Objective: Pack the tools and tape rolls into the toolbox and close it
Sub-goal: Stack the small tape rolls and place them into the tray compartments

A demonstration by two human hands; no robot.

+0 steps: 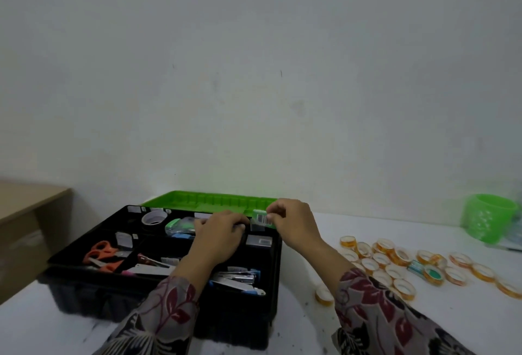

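Your black toolbox (276, 284) sits open on the white table (367, 227), left of centre, with its green lid (209, 199) laid back on the far side. Its tray holds orange scissors (103, 253), a white tape roll (154, 217) and a stapler (240, 281). Your right hand (293, 221) pinches a small green-and-white packet (261, 217) over the far right corner. Your left hand (220, 236) curls just beside it, and you cannot tell whether it grips anything. Many orange tape rolls (402, 257) lie on the table to the right. Your sleeves cover the near tray.
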